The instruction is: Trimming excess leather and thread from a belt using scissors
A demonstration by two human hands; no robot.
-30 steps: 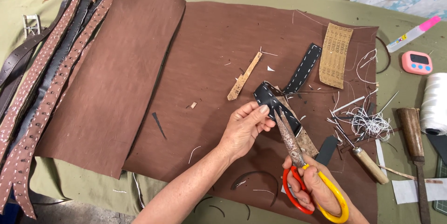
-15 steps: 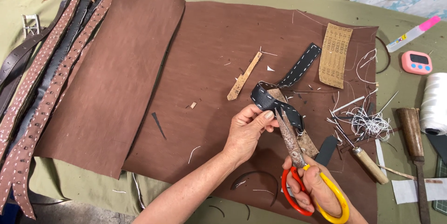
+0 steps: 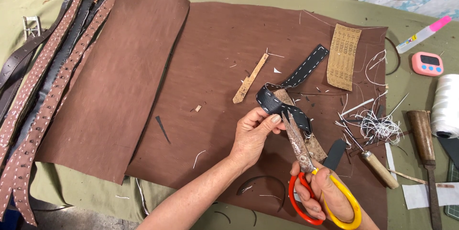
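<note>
The black stitched strap lies folded over itself near the middle of the brown leather sheet, its free end running up and right with a white stitch line along each edge. I see the left hand pinching the folded part between thumb and fingertips, lifting it slightly off the sheet. The right hand is closed through the red and yellow loops of the scissors, whose rusty blades point up toward the strap, tips just beside the fold; whether the blades are parted I cannot tell from this angle. I judge the step in hand to be a trim at the strap's fold or stitching, and the next move calls for steadying the strap and setting the blade tips exactly on the cut line, clear of the thumb. Outward lie a tan leather offcut, a tangle of white thread clippings, a wooden-handled awl and a pink timer.
</note>
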